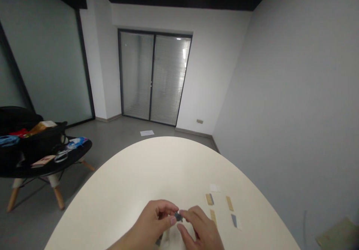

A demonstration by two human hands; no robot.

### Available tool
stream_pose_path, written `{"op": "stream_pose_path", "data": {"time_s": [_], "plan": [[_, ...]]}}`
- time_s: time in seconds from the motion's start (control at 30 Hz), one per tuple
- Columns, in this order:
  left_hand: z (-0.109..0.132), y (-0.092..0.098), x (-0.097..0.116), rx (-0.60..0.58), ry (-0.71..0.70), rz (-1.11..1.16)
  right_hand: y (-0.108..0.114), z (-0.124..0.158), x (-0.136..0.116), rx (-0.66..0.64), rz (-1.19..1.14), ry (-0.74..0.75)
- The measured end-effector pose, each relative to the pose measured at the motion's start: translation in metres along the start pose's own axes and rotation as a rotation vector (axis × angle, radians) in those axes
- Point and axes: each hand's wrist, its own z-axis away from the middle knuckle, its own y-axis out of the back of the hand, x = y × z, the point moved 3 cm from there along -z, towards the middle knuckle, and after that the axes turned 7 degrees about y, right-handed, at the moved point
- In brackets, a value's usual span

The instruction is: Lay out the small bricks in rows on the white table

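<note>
The left hand [151, 222] and right hand [200, 228] pinch together on what looks like a small dark part [177, 216], held fingertip to fingertip for steadiness above the white table [168, 160], with 4 card strips [209, 199] just beyond the right hand.

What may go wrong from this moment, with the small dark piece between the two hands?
The small dark piece is very small and is pinched at the fingertips of the left hand and right hand, so it may slip. If it falls, it might roll across the white table. The right hand is also close to the paper strips, so a careless move may push them out of place.
</note>
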Motion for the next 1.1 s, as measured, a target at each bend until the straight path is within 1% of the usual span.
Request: {"op": "stream_pose_path", "data": {"time_s": [0.1,0.23,0.33,0.47,0.6,0.73,0.8,0.97,1.03,1.1], "plan": [[0.000,-0.003,-0.001,-0.038,0.042,0.047,-0.001,0.001,0.000,-0.021,0.034,0.018],[0.000,-0.005,0.000,-0.066,0.024,0.032,0.000,-0.002,-0.004,-0.041,0.087,0.085],[0.000,-0.005,-0.001,-0.055,0.011,-0.044,0.000,-0.007,-0.008,-0.065,0.087,0.117],[-0.001,-0.003,-0.003,-0.018,0.000,-0.127,-0.001,-0.010,-0.012,-0.093,0.056,0.120],[0.000,-0.002,0.001,-0.001,0.014,-0.114,0.003,-0.008,-0.006,-0.048,0.057,0.062],[-0.001,0.002,0.003,0.067,0.042,-0.135,0.014,0.003,0.017,0.059,0.178,-0.093],[-0.003,0.004,0.001,0.088,0.036,-0.150,0.022,0.010,0.034,0.070,0.241,-0.206],[-0.004,0.011,-0.003,0.120,0.019,-0.249,0.049,0.025,0.075,0.002,0.334,-0.567],[-0.003,0.014,-0.001,0.169,0.002,-0.344,0.060,0.030,0.087,-0.036,0.375,-0.695],[-0.003,0.018,0.002,0.216,-0.021,-0.449,0.067,0.035,0.096,-0.094,0.416,-0.785]]}}
